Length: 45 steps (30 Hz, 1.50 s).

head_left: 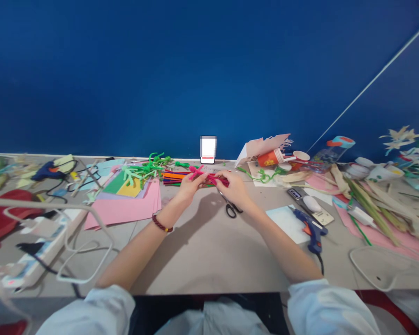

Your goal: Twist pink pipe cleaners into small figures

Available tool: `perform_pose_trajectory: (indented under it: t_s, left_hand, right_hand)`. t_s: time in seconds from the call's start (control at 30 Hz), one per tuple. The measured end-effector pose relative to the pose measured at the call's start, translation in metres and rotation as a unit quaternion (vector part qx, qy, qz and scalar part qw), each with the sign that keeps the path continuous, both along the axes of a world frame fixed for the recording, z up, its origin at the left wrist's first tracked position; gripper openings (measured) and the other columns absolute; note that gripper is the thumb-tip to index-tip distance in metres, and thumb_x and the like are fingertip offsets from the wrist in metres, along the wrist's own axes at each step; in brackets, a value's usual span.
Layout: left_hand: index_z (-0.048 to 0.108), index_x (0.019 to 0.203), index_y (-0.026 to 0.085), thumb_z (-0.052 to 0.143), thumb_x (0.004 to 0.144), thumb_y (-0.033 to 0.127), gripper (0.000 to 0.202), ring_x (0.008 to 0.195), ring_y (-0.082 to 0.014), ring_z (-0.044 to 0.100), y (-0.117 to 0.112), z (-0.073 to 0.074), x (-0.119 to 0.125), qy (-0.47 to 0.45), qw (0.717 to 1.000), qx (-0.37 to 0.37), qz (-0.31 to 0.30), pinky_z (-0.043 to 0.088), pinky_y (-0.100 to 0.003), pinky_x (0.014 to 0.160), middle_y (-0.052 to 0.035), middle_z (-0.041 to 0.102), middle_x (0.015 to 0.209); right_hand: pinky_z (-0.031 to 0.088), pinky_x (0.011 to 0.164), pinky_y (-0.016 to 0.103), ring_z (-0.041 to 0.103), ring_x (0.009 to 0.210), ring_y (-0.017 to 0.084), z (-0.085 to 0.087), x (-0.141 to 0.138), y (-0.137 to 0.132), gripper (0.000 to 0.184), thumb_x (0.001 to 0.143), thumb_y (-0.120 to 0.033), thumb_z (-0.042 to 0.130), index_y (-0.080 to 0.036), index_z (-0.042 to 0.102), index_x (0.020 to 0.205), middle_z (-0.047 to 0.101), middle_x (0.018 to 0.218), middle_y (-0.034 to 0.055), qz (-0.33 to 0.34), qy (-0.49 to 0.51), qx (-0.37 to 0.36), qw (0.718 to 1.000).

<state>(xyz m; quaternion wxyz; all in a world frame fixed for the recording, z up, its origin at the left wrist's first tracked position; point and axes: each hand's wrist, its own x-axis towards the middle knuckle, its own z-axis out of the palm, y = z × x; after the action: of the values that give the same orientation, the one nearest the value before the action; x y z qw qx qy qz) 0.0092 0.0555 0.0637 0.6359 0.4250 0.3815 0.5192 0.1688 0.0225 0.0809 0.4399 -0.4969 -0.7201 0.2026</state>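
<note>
My left hand (191, 187) and my right hand (232, 188) meet above the table's back half, and their fingers pinch a magenta pipe-cleaner shape (209, 177) between them. Its looped ends stick out above my left fingers. Black-handled scissors (231, 209) lie just below my right hand, their blades running up under it. I cannot tell whether that hand touches them. A bundle of multicoloured pipe cleaners (176, 177) lies behind my left hand, and green pipe-cleaner shapes (145, 170) lie further left.
Pink and coloured paper sheets (122, 209) lie at left, near a power strip (38, 246) and tangled cables. A blue glue gun (310, 228) rests right of my right arm. A red paper cup (267, 158) and dried leaves (373, 200) sit at back and right. A blue wall (209, 70) stands behind.
</note>
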Motion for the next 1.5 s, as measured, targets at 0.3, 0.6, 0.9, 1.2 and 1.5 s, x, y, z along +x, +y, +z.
perform_pose_trajectory:
  t_s: [0.3,0.6,0.9,1.2,1.5]
  left_hand:
    - [0.068,0.076,0.013,0.077,0.060,0.038,0.030,0.073,-0.0192,0.065,-0.002,-0.005,0.003,0.068,0.997,0.009,0.030,0.048,-0.028,0.062,-0.0080,0.069,0.076]
    - [0.068,0.077,0.015,0.078,0.058,0.040,0.033,0.070,-0.0159,0.063,-0.004,-0.006,0.007,0.060,0.997,-0.032,0.040,0.046,-0.025,0.059,-0.0065,0.068,0.076]
    - [0.065,0.067,0.015,0.078,0.058,0.036,0.026,0.059,-0.0104,0.053,-0.011,-0.006,0.011,0.032,0.998,-0.002,0.055,0.036,-0.022,0.051,-0.0027,0.062,0.067]
    - [0.064,0.063,0.016,0.076,0.062,0.036,0.023,0.052,-0.0090,0.045,-0.009,-0.010,0.009,0.056,0.992,0.106,0.045,0.036,-0.023,0.051,0.0003,0.057,0.058]
    - [0.067,0.067,0.016,0.076,0.064,0.039,0.025,0.056,-0.0115,0.051,-0.007,0.000,-0.006,0.049,0.977,0.153,-0.141,0.043,-0.027,0.059,-0.0013,0.059,0.060]
  right_hand:
    - [0.049,0.072,0.031,0.063,0.081,0.021,-0.014,0.000,0.003,0.024,0.089,-0.021,0.044,-0.018,0.067,0.095,0.070,0.090,0.0097,-0.040,-0.202,0.196,0.959]
    - [0.047,0.073,0.030,0.061,0.078,0.019,-0.023,0.000,0.008,0.023,0.090,-0.019,0.043,-0.017,0.066,0.091,0.069,0.086,0.0090,-0.045,-0.241,0.281,0.928]
    - [0.044,0.072,0.030,0.059,0.074,0.018,-0.028,-0.001,0.008,0.022,0.090,-0.018,0.044,-0.017,0.066,0.089,0.068,0.081,0.0084,-0.073,-0.256,0.310,0.913]
    - [0.046,0.066,0.028,0.059,0.070,0.017,-0.009,-0.008,-0.002,0.022,0.085,-0.021,0.046,-0.019,0.068,0.081,0.068,0.078,0.0063,-0.037,-0.112,0.125,0.985]
    - [0.044,0.053,0.023,0.056,0.057,0.011,0.013,0.016,0.000,0.024,0.079,-0.037,0.058,-0.016,0.069,0.081,0.068,0.072,0.0031,0.226,0.116,-0.211,0.944]
